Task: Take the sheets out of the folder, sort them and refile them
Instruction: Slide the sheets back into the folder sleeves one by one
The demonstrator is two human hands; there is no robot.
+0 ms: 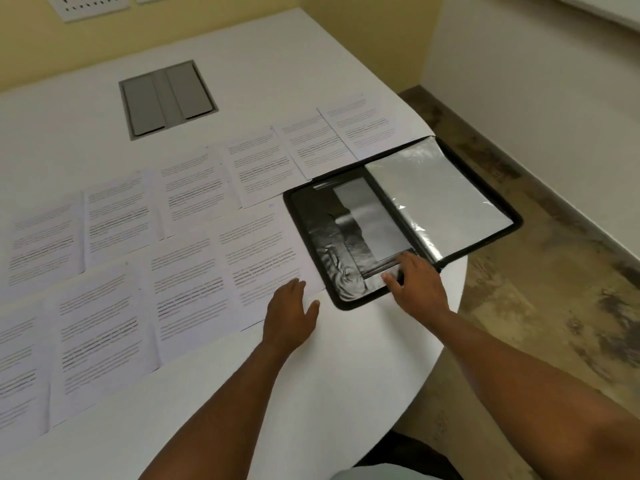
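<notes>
Centrally, a black folder (401, 220) lies open at the right edge of a white round-ended table (346, 375), its right half overhanging the rim above the mottled floor (554, 306). Its right side carries glossy clear sleeves (436, 199); its left inner cover shows a shiny dark pocket with a pale rectangular panel. The right hand (414, 282) rests on the folder's near left corner, fingers extended and spread, pressing flat on the pocket's lower edge and closed on nothing. The left hand (291, 313) lies just left of the folder, palm down and relaxed, its fingertips on the near edge of a printed sheet (263, 254) that touches the folder's left border; it grips nothing. Further printed sheets (114, 220) spread away from the folder to the left in two overlapping rows, the far row running from behind the folder's far left corner, the near row continuing to the left frame edge. Beyond the sheets, well apart from the folder, a grey recessed cable hatch (168, 98) sits in the tabletop. Behind it, wall sockets (90, 5) are partly visible on the yellow wall.
</notes>
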